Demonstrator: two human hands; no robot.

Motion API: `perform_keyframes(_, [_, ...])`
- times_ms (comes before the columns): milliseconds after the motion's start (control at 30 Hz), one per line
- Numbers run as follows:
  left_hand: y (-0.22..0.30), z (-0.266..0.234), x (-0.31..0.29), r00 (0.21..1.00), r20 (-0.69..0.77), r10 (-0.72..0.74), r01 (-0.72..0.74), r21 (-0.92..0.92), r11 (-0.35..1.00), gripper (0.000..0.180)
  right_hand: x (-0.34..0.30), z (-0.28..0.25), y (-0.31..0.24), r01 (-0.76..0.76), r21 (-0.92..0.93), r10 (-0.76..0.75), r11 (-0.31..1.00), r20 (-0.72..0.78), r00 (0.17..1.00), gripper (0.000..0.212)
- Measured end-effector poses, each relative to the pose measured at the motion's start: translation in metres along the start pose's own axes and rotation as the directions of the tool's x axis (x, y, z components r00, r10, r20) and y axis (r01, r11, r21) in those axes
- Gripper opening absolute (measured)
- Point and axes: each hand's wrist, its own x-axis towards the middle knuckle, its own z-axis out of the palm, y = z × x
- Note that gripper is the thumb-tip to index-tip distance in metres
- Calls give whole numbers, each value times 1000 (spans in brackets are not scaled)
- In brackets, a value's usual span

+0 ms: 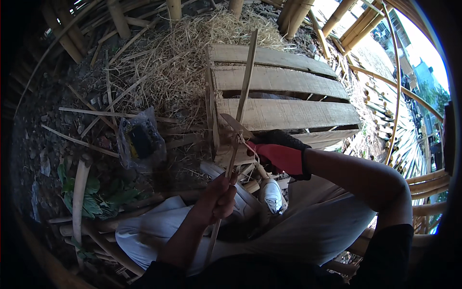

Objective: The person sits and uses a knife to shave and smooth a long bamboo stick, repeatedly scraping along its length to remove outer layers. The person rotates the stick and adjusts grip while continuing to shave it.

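Wooden strip (247, 79) slants outward from the lap (298, 236), gripped by the person's bare left hand (222, 198); just right of it, the gloved right hand (281, 155) clasps a knife (233, 122), blade crosswise

The work area is bordered at the top of the view by upright bamboo posts (291, 18). The ground (38, 149) is formed of dark earth and small stones and is covered, near the posts, by pale straw-like shavings (178, 58). A slatted wooden crate (293, 114) is set beside the shavings. At the right, cut bamboo poles (402, 132) are laid out under bright daylight, and a building (425, 73) is partly washed out by glare; the left side is shaded.
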Motion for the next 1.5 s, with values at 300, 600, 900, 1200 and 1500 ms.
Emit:
perform_keyframes(300, [1, 20, -11, 978, -209, -4, 62, 276, 959, 34, -3, 15, 10, 59, -130, -64, 990, -30, 998, 67])
perform_keyframes(600, [5, 56, -28, 928, -293, 231, -16, 589, 808, 29, -12, 7, -3, -58, 23, 52, 998, 203, 978, 62])
perform_keyframes(900, [-2, 58, -31, 880, -258, 398, -73, 754, 652, 25, -8, -5, 11, 60, 42, -69, 997, 256, 964, 58])
perform_keyframes(1200, [13, 56, -24, 860, -426, 279, 76, 650, 756, 26, -14, 11, -36, 321, -378, -206, 868, 315, 927, 62])
perform_keyframes(1500, [27, 48, -30, 811, -437, 389, 13, 678, 735, 25, 15, -25, -47, 313, -920, -910, 237, -97, 403, 26])
